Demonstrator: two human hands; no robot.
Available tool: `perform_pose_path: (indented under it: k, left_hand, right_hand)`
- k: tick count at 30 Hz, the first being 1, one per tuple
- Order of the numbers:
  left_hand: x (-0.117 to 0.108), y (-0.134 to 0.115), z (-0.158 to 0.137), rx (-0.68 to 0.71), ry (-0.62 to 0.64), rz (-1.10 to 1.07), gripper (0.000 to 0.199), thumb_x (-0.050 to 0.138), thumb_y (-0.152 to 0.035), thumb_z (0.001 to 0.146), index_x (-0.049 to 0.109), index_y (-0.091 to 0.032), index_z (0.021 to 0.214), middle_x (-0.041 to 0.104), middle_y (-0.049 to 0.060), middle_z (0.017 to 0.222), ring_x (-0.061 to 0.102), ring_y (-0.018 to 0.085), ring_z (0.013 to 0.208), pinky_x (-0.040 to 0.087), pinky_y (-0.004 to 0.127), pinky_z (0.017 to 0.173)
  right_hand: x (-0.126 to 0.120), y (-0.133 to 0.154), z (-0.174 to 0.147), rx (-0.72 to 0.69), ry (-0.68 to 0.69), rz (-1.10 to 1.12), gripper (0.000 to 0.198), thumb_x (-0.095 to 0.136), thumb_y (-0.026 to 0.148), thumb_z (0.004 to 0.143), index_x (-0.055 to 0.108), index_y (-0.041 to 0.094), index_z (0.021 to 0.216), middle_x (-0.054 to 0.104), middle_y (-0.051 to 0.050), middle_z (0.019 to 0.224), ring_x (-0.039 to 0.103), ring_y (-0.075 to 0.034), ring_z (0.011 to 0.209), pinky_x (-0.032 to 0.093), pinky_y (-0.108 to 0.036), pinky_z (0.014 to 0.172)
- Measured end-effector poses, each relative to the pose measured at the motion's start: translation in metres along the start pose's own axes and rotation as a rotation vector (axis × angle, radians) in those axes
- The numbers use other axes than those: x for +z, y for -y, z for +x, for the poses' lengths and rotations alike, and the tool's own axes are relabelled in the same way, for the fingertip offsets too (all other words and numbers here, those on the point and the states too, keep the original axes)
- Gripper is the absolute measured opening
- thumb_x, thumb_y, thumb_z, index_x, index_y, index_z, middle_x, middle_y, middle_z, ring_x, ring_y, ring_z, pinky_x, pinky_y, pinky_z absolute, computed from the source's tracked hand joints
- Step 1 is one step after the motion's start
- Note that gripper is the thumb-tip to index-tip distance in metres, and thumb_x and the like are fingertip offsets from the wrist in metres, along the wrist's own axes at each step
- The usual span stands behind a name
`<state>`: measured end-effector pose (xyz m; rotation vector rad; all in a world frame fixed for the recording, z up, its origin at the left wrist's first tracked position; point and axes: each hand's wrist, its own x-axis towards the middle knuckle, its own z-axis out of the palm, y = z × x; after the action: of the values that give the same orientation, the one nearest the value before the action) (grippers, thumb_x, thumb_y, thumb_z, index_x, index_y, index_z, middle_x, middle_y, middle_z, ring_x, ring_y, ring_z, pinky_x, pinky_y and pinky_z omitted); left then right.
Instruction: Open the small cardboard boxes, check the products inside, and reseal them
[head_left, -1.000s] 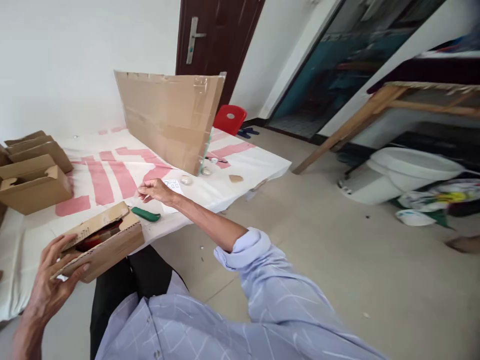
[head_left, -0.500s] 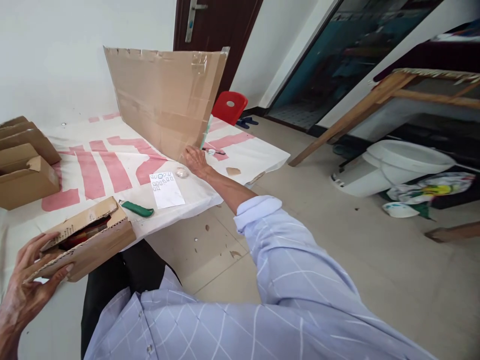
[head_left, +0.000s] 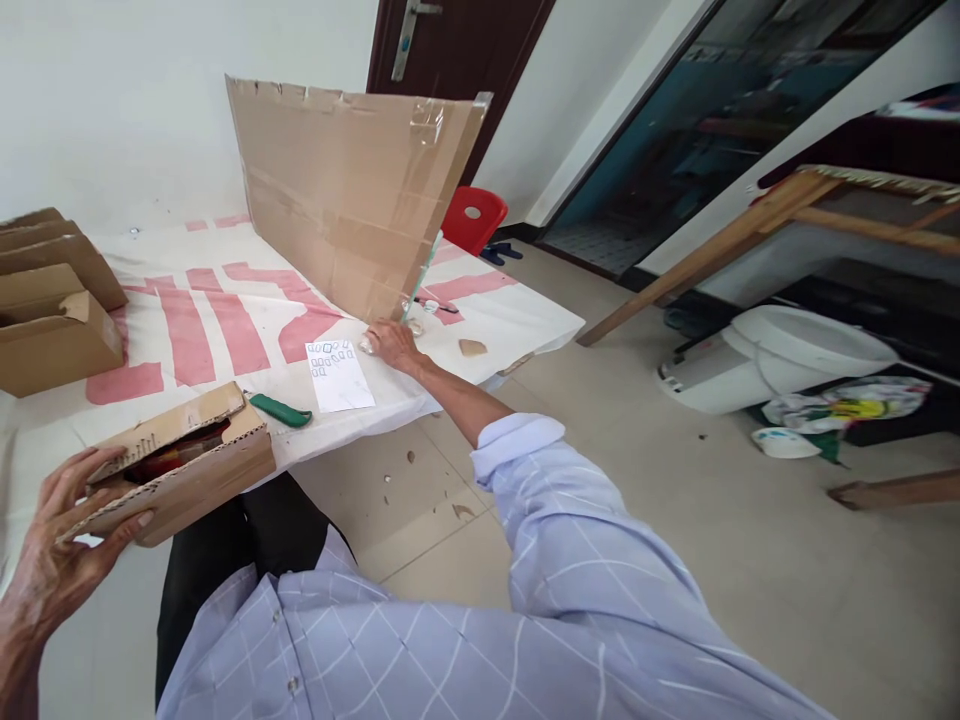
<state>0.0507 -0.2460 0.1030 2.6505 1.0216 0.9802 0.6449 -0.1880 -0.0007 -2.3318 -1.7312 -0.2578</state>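
Observation:
My left hand (head_left: 82,530) grips the near left end of a small cardboard box (head_left: 202,490) at the table's front edge, thumb on the outer side and fingers at the top. The box's lid flap stands partly raised, and dark and red contents show through the gap. My right hand (head_left: 395,345) is closed by the lower corner of a large upright cardboard sheet (head_left: 337,190), on a small crumpled clear lump (head_left: 366,345) that it partly covers. Near the box lie a green utility knife (head_left: 280,410) and a white paper with drawn shapes (head_left: 341,377).
Folded cardboard boxes (head_left: 60,340) stand on the table at left. A cardboard scrap (head_left: 472,347) and dark-handled scissors (head_left: 439,304) lie near the sheet. A red chair (head_left: 474,222) is behind the table. On the right are a wooden-legged table (head_left: 697,250) and a white bucket (head_left: 780,350).
My right hand has moved from the cardboard sheet's lower corner onto the small clear lump. My left hand keeps its hold on the box. The view has shifted slightly.

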Motion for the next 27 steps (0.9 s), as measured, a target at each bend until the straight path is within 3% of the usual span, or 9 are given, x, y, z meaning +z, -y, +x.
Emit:
perform_pose_path:
  k: [4, 9, 17, 21, 27]
  left_hand:
    - [0.000, -0.003, 0.000, -0.022, -0.003, -0.020, 0.021, 0.075, -0.045, 0.099, 0.073, -0.036, 0.118, 0.071, 0.006, 0.147, 0.065, 0.041, 0.142, 0.056, 0.064, 0.119]
    - [-0.002, 0.001, -0.003, 0.000, 0.007, 0.005, 0.016, 0.075, -0.046, 0.100, 0.075, -0.035, 0.111, 0.070, 0.006, 0.148, 0.063, 0.042, 0.144, 0.057, 0.065, 0.118]
    - [0.000, 0.008, -0.005, 0.046, 0.002, 0.014, 0.017, 0.075, -0.043, 0.102, 0.075, -0.032, 0.115, 0.070, 0.009, 0.147, 0.062, 0.040, 0.144, 0.058, 0.064, 0.115]
    - [0.000, 0.001, -0.003, 0.039, 0.055, -0.014, 0.028, 0.081, -0.050, 0.098, 0.079, -0.025, 0.108, 0.072, 0.012, 0.146, 0.062, 0.039, 0.142, 0.055, 0.064, 0.121]
    - [0.007, -0.003, -0.004, -0.076, 0.124, -0.080, 0.036, 0.081, -0.059, 0.095, 0.079, -0.023, 0.100, 0.069, 0.012, 0.152, 0.053, 0.040, 0.150, 0.048, 0.065, 0.127]
  right_hand:
    - [-0.013, -0.012, 0.020, 0.072, -0.065, -0.003, 0.041, 0.040, 0.020, 0.112, 0.080, 0.015, 0.113, 0.080, -0.017, 0.114, 0.066, -0.029, 0.101, 0.045, -0.036, 0.083]
    - [-0.020, -0.018, 0.032, 0.055, -0.112, -0.027, 0.042, 0.038, 0.020, 0.113, 0.078, 0.012, 0.120, 0.075, -0.024, 0.130, 0.063, -0.034, 0.117, 0.045, -0.040, 0.089]
    - [0.005, 0.005, -0.009, -0.049, 0.009, -0.065, 0.032, 0.051, 0.011, 0.103, 0.083, 0.012, 0.110, 0.078, -0.023, 0.116, 0.063, -0.030, 0.106, 0.044, -0.038, 0.083]
    - [0.007, 0.007, -0.033, -0.053, 0.102, -0.049, 0.038, 0.045, 0.008, 0.102, 0.080, 0.007, 0.115, 0.076, -0.027, 0.123, 0.060, -0.031, 0.108, 0.041, -0.039, 0.083]
    - [0.021, -0.004, -0.048, -0.070, 0.096, -0.089, 0.037, 0.048, 0.023, 0.111, 0.078, 0.007, 0.125, 0.073, -0.030, 0.133, 0.053, -0.032, 0.120, 0.039, -0.042, 0.090]
